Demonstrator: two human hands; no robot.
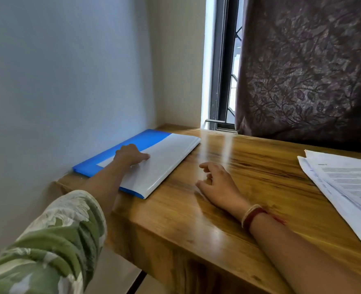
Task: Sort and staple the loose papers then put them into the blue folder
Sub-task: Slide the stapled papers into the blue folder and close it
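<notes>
On the left end of the counter (196, 221), tight against the wall (58, 81), lies the blue folder (164, 164), closed and flat. Most of its cover shows white, with blue at the far corner and along the near edge. Over on the right edge, well apart from it, sits the stack of papers (345, 183). The printed sheets are loosely fanned, not squared up, and run out of view. Bare wood lies between the two.

Behind the counter a dark leaf-patterned curtain (302, 71) hangs down to the wood, and a strip of window (224, 81) shows beside it. Nothing lies across the way from papers to folder except the right hand (217, 183).

Now the hands. The left arm, in a green floral sleeve (54, 240), reaches out long over the counter's left corner. The left hand (130, 154) is laid palm down on the folder's cover. Its thumb stretches out to the right and it pinches nothing, just resting on top.

The right hand rests on the wood near the folder's right edge but does not touch it. Its fingers are loosely bent and slightly spread, and it holds nothing. A red and pale bangle (252, 215) circles that wrist, and the forearm lies along the counter.
</notes>
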